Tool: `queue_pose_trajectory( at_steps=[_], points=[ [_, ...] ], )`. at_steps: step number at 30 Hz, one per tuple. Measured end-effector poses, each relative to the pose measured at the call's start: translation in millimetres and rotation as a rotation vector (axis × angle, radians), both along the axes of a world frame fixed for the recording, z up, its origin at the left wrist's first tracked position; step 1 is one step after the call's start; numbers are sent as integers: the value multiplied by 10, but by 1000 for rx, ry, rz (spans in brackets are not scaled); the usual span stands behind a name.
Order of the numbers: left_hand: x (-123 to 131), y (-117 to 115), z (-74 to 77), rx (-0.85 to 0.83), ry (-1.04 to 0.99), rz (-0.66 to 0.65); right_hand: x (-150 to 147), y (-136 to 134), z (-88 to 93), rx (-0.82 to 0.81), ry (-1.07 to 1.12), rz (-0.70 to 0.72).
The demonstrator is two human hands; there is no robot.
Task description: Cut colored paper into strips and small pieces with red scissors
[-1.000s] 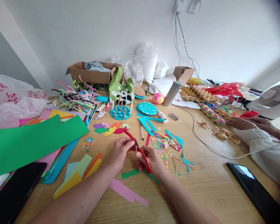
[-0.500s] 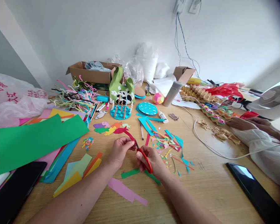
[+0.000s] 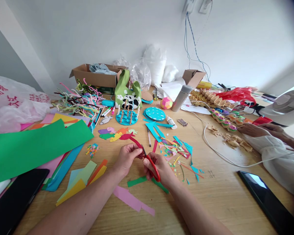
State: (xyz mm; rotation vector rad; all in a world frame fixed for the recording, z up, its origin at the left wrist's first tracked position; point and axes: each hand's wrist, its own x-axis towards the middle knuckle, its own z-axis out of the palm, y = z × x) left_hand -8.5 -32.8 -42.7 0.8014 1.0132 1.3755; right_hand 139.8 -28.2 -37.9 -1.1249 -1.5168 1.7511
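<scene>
Between the thumb and fingers of my left hand (image 3: 129,156) is pinched a narrow red paper strip (image 3: 135,142), whose far end points toward the paper fish. My right hand (image 3: 156,166) is closed around red-handled scissors (image 3: 152,166); their blades are at the strip's near end, close to my left fingertips. Just beyond lie a red paper fish (image 3: 126,135) and a yellow paper fish (image 3: 116,136), among several others. Green paper strips (image 3: 136,181) rest under my right wrist, and a pink paper piece (image 3: 128,198) lies between my forearms.
Paper scraps (image 3: 178,150) spread right of my hands. Stacked coloured sheets (image 3: 39,147) and a tablet (image 3: 14,202) sit at left. A phone (image 3: 262,199) and a white cable (image 3: 218,156) lie at right, near another person's sleeve (image 3: 269,156). A grey bottle (image 3: 182,98) stands behind.
Almost nothing differs. Both hands keep their places at the red strip, with the scissor blades shifted only very slightly.
</scene>
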Motion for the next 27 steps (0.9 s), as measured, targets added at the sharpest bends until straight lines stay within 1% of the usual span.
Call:
queue_pose_trajectory(
  at_steps=[9, 27],
  points=[
    [-3, -10, 16, -11, -8, -4, -1, 4, 1, -35, -2, -10],
    [-29, 3, 32, 2, 11, -11, 21, 10, -28, -15, -2, 16]
  ],
)
